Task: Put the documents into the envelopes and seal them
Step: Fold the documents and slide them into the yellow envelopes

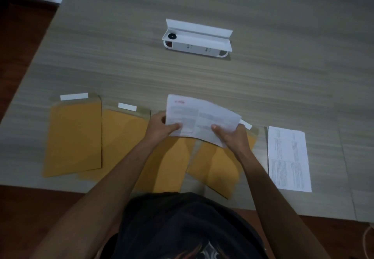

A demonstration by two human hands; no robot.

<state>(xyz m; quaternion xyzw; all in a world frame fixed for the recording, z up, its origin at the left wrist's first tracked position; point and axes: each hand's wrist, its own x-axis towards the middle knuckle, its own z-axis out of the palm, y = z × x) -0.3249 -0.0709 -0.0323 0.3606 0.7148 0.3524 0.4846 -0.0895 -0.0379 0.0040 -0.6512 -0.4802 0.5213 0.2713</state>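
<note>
Several brown envelopes lie side by side near the table's front edge, flaps open with white adhesive strips: one at the far left (73,137), one beside it (123,135), one under my left forearm (168,163) and one tilted under my right hand (216,167). A folded printed document (200,117) is held above the middle envelopes. My left hand (159,127) grips its left edge and my right hand (230,135) pinches its lower right edge. Another printed sheet (288,157) lies flat at the right.
A white socket box (197,39) with a raised lid sits farther back on the wood-grain table (202,80). The table's left edge runs diagonally beside dark floor. A table seam runs at the far right.
</note>
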